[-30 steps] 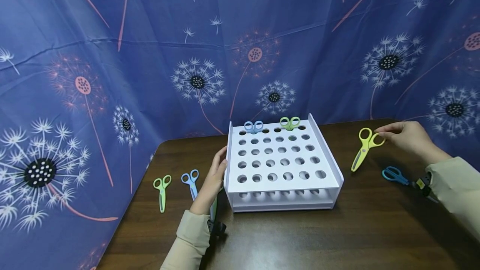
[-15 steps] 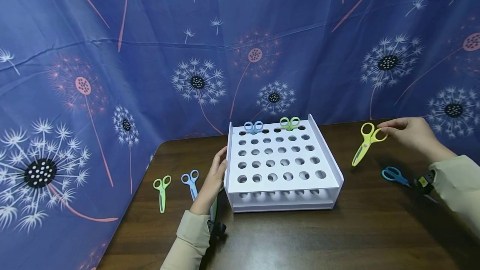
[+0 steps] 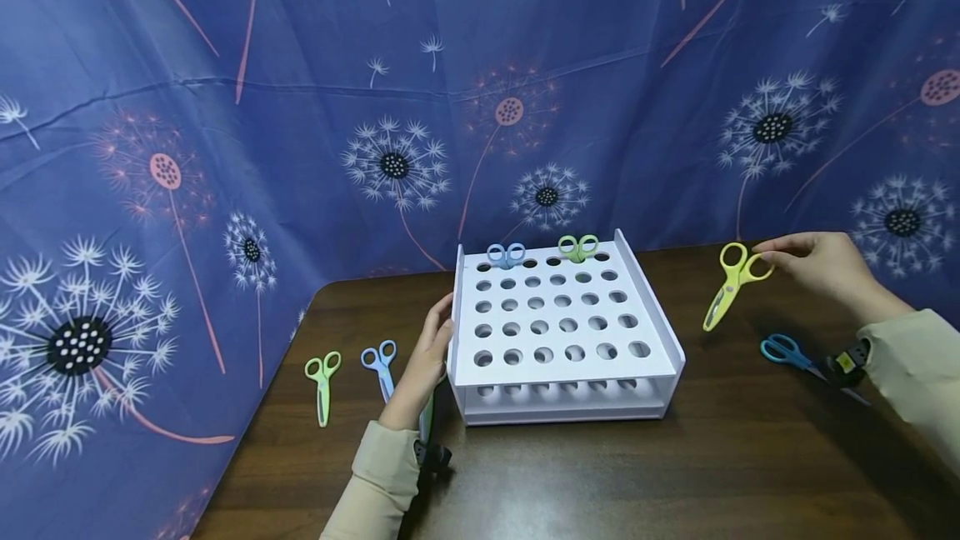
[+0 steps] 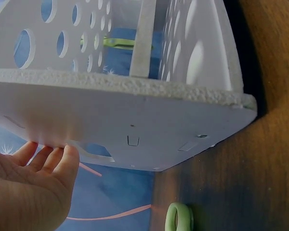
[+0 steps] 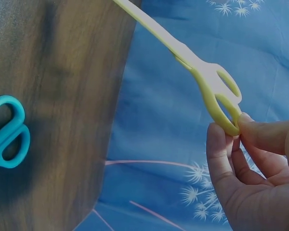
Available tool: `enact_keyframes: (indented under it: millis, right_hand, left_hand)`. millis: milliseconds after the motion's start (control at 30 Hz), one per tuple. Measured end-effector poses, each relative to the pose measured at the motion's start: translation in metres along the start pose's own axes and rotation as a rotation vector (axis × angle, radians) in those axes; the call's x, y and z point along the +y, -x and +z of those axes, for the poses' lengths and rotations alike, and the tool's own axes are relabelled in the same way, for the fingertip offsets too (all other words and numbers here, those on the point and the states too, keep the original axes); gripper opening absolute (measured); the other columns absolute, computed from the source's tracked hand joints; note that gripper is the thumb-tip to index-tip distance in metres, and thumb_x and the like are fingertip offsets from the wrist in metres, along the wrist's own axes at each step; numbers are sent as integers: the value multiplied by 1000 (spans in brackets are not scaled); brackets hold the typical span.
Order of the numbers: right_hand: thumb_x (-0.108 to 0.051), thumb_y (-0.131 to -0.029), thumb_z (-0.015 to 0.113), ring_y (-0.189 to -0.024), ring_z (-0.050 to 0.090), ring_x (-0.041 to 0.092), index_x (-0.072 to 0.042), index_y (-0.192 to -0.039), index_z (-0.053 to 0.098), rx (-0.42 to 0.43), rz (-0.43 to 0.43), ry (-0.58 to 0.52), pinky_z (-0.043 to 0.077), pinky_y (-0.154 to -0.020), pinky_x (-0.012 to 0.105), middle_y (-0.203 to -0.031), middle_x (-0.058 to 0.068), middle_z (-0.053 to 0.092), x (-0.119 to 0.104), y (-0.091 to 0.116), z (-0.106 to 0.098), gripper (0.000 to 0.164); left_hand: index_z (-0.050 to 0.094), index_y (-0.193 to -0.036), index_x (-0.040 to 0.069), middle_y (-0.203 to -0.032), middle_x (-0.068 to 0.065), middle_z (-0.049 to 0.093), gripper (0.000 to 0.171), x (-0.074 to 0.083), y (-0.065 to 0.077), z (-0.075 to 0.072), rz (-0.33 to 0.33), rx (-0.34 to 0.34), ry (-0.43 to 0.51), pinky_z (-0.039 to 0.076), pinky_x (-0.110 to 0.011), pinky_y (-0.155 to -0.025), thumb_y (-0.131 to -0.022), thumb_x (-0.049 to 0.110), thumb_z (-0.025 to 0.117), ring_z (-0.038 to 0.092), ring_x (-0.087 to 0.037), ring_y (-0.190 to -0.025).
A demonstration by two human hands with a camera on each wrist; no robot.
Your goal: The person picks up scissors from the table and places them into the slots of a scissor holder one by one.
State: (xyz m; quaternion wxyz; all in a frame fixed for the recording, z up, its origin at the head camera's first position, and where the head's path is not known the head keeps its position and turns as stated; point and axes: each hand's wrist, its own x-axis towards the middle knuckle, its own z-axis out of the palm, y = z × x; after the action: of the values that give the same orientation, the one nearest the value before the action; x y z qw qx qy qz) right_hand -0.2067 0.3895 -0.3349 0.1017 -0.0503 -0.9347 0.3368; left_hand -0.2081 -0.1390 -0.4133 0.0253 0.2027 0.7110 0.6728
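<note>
My right hand pinches one handle loop of yellow scissors between thumb and fingers. The scissors hang over the table's right side, blades slanting down and left. A white rack with rows of round holes stands mid-table. Against its left outer side panel rest the extended fingers of my left hand, beside a cutout. In the rack's back row stand blue scissors and green scissors, handles up. Below my right wrist lie teal-blue scissors, partly overlapped by the wrist camera in the head view.
Left of the rack lie light green scissors and light blue scissors on the brown wooden table. Another green pair lies close by the rack, mostly hidden by my left arm. A blue dandelion-print curtain hangs behind.
My right hand has raised the yellow scissors slightly from the tabletop, then held them nearly still. My left hand and the rack keep their places.
</note>
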Motion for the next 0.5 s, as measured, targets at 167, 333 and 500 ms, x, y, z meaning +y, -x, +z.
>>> enact_keyframes:
  millis: [167,333,500]
  right_hand:
    - [-46,-95,56,-65,57,-3,0,-118,68,3,4,-12,50,-57,32,-80,-19,67,-3,2,-3,52]
    - [-47,-95,56,-65,57,-5,-2,-119,68,18,-5,-9,50,-57,31,-76,-27,63,-10,4,-6,52]
    - [-48,-94,56,-65,57,-5,-2,-120,67,41,-11,-4,50,-56,31,-74,-29,61,-18,5,-9,54]
  left_hand:
    - [19,-154,13,-156,-15,25,50,0,1,0,-4,4,-1,28,-45,-111,-107,24,30,30,-32,-140]
    - [19,-154,14,-156,-13,26,50,-1,1,0,-10,10,-2,29,-42,-110,-107,25,32,30,-30,-140]
    - [19,-154,14,-155,-14,26,49,-1,-1,0,11,7,2,25,-49,-112,-107,24,31,29,-31,-140]
